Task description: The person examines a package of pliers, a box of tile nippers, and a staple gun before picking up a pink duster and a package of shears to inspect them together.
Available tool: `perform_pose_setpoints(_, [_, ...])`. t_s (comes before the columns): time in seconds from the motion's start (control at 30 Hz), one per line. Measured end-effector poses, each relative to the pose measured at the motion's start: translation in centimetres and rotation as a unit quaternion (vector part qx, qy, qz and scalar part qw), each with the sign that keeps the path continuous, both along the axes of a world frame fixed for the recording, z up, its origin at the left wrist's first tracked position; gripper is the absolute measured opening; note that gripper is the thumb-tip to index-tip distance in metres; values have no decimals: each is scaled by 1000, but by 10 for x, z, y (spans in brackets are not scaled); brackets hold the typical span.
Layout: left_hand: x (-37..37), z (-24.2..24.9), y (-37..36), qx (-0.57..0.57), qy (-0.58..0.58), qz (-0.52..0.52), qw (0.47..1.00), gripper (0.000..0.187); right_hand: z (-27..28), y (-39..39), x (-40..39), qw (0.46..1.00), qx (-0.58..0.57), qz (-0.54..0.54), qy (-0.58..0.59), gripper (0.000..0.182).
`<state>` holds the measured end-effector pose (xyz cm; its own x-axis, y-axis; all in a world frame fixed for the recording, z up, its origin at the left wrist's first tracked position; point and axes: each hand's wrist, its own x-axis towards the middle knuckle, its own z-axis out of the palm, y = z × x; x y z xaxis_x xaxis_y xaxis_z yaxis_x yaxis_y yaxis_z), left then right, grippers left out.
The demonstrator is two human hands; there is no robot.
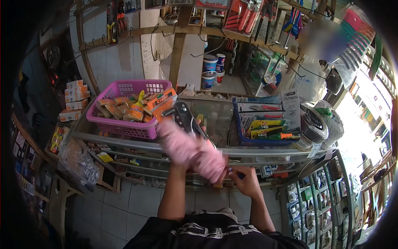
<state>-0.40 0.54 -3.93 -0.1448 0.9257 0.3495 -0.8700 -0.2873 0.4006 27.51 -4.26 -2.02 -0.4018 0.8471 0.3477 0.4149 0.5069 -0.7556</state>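
Note:
A fluffy pink duster [192,151], smeared by motion, crosses in front of my left arm. My right hand [248,183] is closed around its thin handle at the lower right end. Behind the duster, my left hand [202,125] grips a long black tool [185,115], with only some fingertips showing past its edge. At the tool's upper left sits an orange "Cisel" card [161,102]. These overlap the right end of a pink plastic basket [124,129] full of small orange-labelled packets [134,112].
The glass display counter [219,114] runs across in front of me. On its right stand a blue basket [242,140] of carded tools and some rope coils [314,126]. Orange boxes [75,95] are stacked at left. Wire hooks and packaged tools [244,16] hang overhead.

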Motion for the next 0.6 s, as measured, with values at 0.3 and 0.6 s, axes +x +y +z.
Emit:
perform_pose_setpoints(0.3, [12, 64, 10, -39, -63, 144, 987, 73, 16, -4, 4, 991, -99, -80, 40, 17])
perform_pose_setpoints(0.6, [3, 1, 65, 136, -20, 9, 991, 73, 6, 0, 3, 998, 42, -25, 45, 17])
